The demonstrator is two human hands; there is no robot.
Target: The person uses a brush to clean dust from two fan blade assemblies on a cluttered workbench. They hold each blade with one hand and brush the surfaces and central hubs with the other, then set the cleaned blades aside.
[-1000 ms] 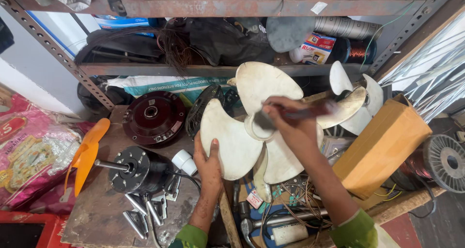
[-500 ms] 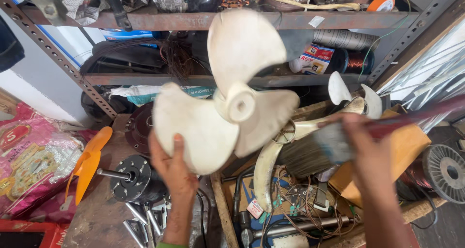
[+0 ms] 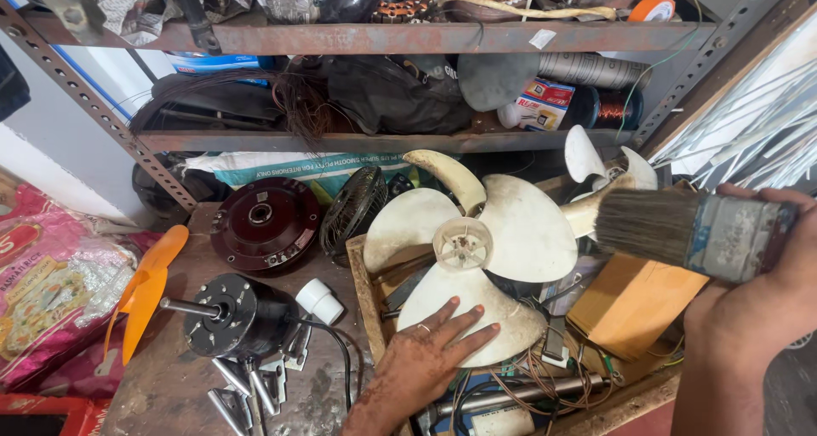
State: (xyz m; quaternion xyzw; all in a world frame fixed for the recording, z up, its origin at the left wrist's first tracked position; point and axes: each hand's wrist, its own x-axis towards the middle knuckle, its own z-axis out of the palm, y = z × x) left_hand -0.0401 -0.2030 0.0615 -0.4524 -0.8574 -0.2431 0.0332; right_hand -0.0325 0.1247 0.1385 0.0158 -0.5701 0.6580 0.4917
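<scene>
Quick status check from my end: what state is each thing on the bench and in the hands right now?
White fan blade: lying flat, hub up, atop the wooden tray's clutter.
Left hand: open, palm pressed on the blade's lower wing.
Right hand: closed round the paintbrush.
Paintbrush: held level, bristles pointing left, off the blade.
Black motor: on its side, shaft pointing left.
Orange fan blade: lying untouched on the bench.

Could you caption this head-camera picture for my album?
Left hand flat on a white fan blade; right hand holding a paintbrush.

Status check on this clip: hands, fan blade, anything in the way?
Left hand flat on white fan blade. Right hand grips paintbrush, clear of blade. Blade lies over cluttered wooden tray.
</scene>
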